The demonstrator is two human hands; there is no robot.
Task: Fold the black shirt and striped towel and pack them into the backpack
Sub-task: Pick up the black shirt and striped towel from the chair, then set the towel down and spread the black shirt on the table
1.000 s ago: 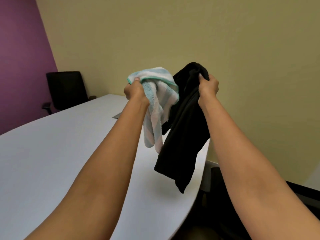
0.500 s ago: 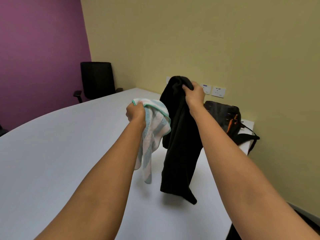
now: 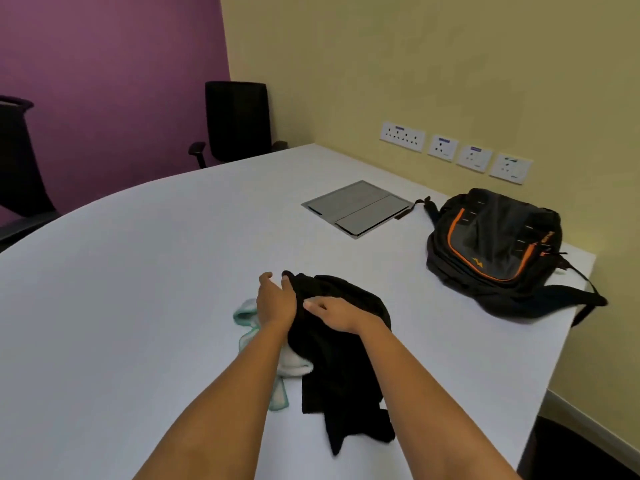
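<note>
White counter (image 3: 138, 306), purple-and-yellow walls (image 3: 381, 64): black shirt (image 3: 346, 362) heaped over striped towel (image 3: 246, 315) toward the right edge, left hand (image 3: 277, 301) and right hand (image 3: 334, 315) resting on it, each grip apart, probably smoothing it for folding; backpack (image 3: 495, 247) by the far right corner

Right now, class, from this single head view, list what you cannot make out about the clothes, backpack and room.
Head view only.
Striped towel: mostly hidden under the black shirt and left forearm.
Backpack: zips too small; open or closed unclear.
Wall sockets: labels too small to read.
Chair at left: cut off by the frame edge.
</note>
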